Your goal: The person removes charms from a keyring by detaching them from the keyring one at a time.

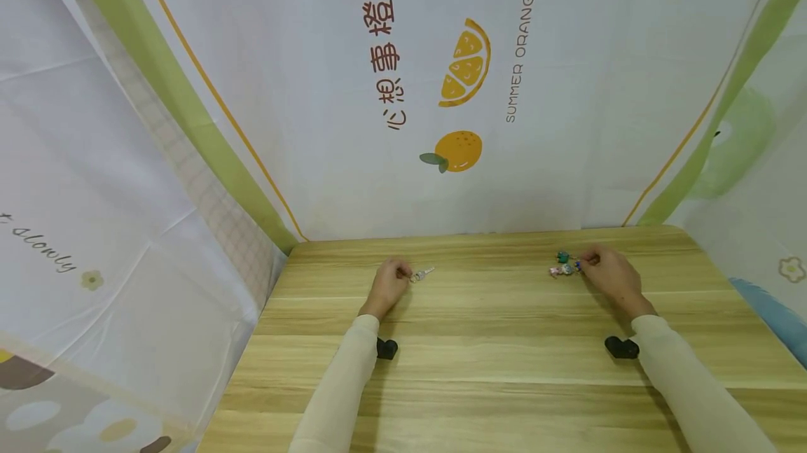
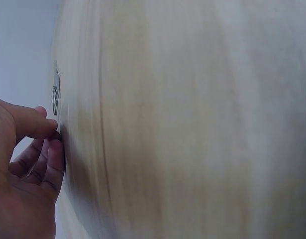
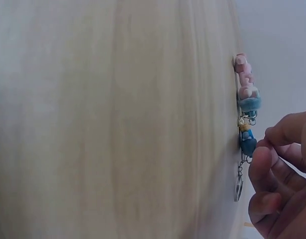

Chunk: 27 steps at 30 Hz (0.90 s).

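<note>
On the left of the table lies a small silver key point(image 1: 431, 270) with a metal ring point(image 2: 55, 101). My left hand point(image 1: 388, 286) is beside it, thumb and fingertips drawn together right at the ring end; I cannot tell whether they hold anything. At the right, my right hand point(image 1: 611, 274) pinches a small blue figure charm point(image 3: 248, 142) between thumb and forefinger, low over the table. A metal split ring point(image 3: 238, 189) hangs from that charm's end. Close by lie a pink charm point(image 1: 555, 272) with a pale blue part and a green charm point(image 1: 562, 256).
The wood-grain table point(image 1: 466, 369) meets a white cloth backdrop point(image 1: 315, 124) printed with oranges. More printed cloth point(image 1: 94, 159) hangs on the left side. A black wrist camera point(image 1: 387, 349) sits by the left cuff, and another black camera point(image 1: 622, 348) by the right cuff.
</note>
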### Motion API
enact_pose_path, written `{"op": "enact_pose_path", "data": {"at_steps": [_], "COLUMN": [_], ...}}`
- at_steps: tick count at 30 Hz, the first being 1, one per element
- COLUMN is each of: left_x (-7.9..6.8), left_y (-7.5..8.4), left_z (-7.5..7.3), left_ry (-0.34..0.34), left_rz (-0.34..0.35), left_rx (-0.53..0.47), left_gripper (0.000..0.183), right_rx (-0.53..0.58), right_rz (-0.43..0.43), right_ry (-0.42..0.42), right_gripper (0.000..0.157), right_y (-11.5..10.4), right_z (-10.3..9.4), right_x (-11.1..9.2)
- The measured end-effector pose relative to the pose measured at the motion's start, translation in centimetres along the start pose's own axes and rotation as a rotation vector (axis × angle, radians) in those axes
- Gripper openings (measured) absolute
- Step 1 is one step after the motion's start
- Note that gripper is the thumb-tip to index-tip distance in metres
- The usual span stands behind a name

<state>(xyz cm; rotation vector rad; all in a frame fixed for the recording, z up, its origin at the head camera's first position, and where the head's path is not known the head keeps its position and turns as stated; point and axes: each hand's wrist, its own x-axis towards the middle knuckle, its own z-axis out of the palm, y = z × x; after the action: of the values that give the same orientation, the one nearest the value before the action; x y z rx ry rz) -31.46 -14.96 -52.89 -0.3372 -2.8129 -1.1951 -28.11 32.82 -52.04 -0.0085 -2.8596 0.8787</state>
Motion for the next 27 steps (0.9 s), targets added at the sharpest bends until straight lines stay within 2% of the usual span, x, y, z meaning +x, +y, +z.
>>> {"op": "enact_pose_path", "data": {"at_steps": [7, 13, 17, 27], "left_x": [0.1, 0.0, -0.1, -0.1], "left_y": [0.3, 0.3, 0.1, -0.5], "left_z": [0.0, -0.1, -0.3, -1.6], "left_ry": [-0.004, -0.001, 0.01, 0.012], "left_rz": [-0.017, -0.051, -0.073, -0.033], "left_rx": [-0.014, -0.082, -0.121, -0.101], "left_gripper": [0.021, 0.016, 0.018, 0.03], "right_rx": [0.005, 0.0, -0.005, 0.031], "right_rz": [0.002, -0.007, -0.033, -0.104], "right_ry": [0.001, 0.027, 0.049, 0.01], "right_gripper": [0.029, 0.031, 0.031, 0.035], "right_y": [0.4, 0.3, -0.5, -3.2], "right_z": [0.0, 0.1, 0.0, 0.1], "right_x": [-0.1, 0.0, 0.1, 0.5]}}
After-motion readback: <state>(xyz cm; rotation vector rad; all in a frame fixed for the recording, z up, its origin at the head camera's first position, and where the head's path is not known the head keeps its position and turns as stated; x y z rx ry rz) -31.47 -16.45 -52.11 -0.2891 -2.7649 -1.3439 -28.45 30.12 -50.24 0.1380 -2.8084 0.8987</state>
